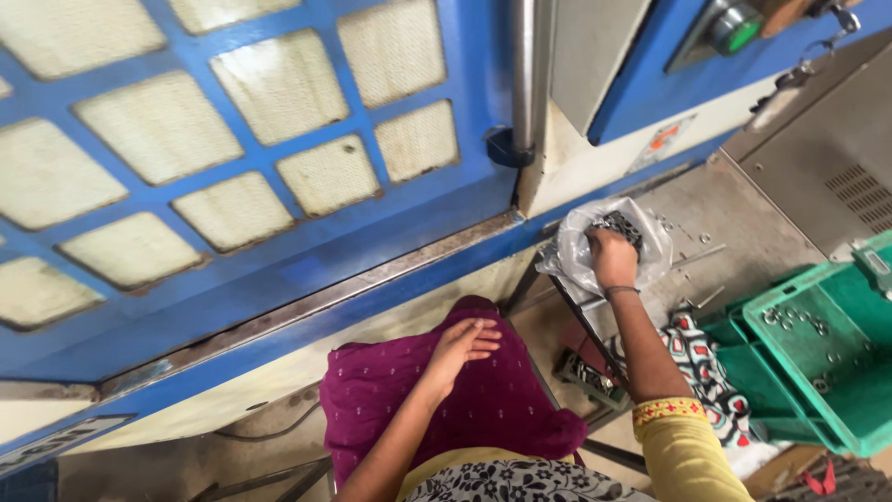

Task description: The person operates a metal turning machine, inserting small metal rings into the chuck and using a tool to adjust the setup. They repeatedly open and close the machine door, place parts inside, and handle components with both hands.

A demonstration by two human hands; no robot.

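Two hands are in view, both of the person who wears the camera. The right hand (613,257) is stretched forward and down into a clear plastic bag (574,244), w/ the fingers curled over a bunch of small dark metal parts (621,224) at the mouth of the bag; it looks closed on them, but how firm the grip is I cannot tell. A thin bangle is on this wrist, and the sleeve is yellow w/ a red patterned edge. The bag sits on a grey metal ledge (734,218) of the machine, just beside the bottom right corner of the big blue door (307,242), which has a grid of pale mesh windows. A few small loose screws lie on the ledge near the bag. The left hand (463,346) holds nothing: it lies flat and relaxed, fingers spread a little, on the purple cloth (465,409) over the person's knee, well apart from the bag. At the right, lower than the ledge, stands a green plastic crate (836,390) w/ some small metal pieces on its bottom. Between the crate and the right arm hangs a cloth w/ red, black and white pattern (701,358). At the top right, on the blue panel, is a round green button (737,28).
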